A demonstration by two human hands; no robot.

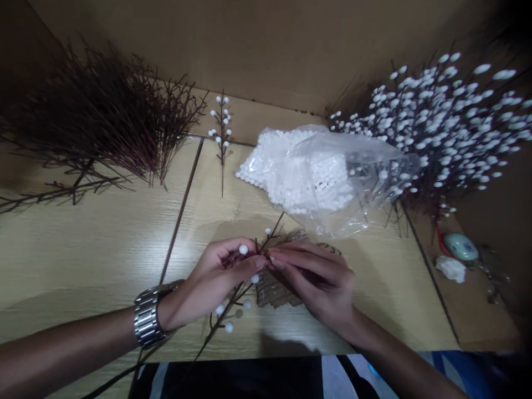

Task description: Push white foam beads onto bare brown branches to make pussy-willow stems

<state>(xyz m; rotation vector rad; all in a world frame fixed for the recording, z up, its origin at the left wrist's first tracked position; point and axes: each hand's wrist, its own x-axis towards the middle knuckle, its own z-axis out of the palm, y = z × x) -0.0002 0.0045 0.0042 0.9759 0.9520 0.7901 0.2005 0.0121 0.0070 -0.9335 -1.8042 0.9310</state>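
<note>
Apparently unlabelled, the twig (238,293) pinched in the nearly closed left hand (226,269), white balls (243,250) along it.

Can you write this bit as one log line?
left hand: holds twig | right hand: fingertips at twig | plastic bag: beyond hands

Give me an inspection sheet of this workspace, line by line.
Surface: pale wooden tabletop, crossed by dark seams.
Things in work: held beaded twig; clear bag of white beads; bare twigs left; beaded bunch right; lone twig behind.
Clutter: brown ridged pad below the hands; egg-shaped object and crumpled white piece at far right.
Hands: left hand holds the twig; right hand has its fingertips together at it, exact pinch unclear.
Cables: dark cord-like strip at lower left, kind unclear.
Surroundings: brown wall behind; dark cloth at near edge.
</note>
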